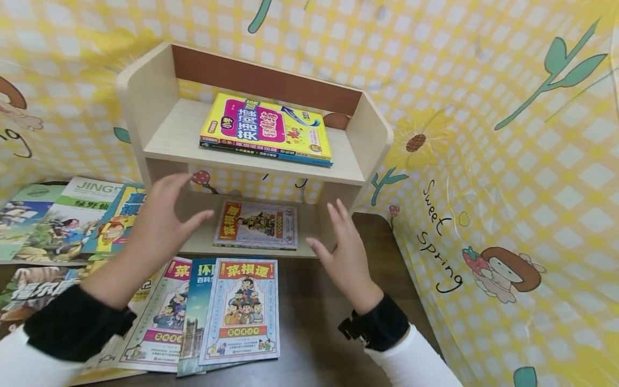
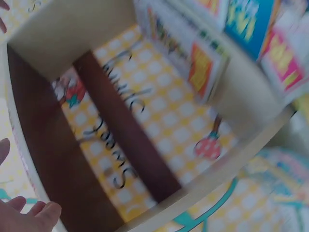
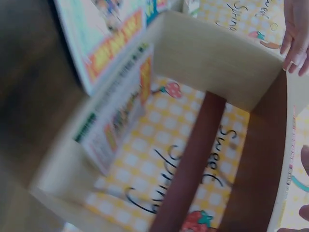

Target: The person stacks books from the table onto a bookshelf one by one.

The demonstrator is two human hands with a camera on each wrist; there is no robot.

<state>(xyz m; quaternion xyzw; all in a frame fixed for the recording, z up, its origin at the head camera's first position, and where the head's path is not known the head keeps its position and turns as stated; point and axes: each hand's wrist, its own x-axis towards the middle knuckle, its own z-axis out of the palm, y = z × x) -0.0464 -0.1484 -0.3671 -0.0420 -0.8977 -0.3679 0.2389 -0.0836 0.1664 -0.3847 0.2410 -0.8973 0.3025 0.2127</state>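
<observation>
A small two-tier wooden shelf (image 1: 159,129) stands at the back. On its upper board lies a short stack with a yellow book (image 1: 266,126) on top; a book with a pink and red cover (image 1: 256,224) lies flat on the lower board. My left hand (image 1: 162,220) is in the air before the shelf's left side, thumb apart from the fingers, holding nothing. My right hand (image 1: 345,252), also empty, hovers before the right side with its fingers spread. The left wrist view shows the left fingertips (image 2: 46,215) beside the shelf's edge.
Several books lie overlapping on the dark table (image 1: 329,328) at the front left, among them a comic-style book (image 1: 242,312) and a green-white one (image 1: 77,215). A yellow checkered cloth (image 1: 483,161) hangs behind and to the right.
</observation>
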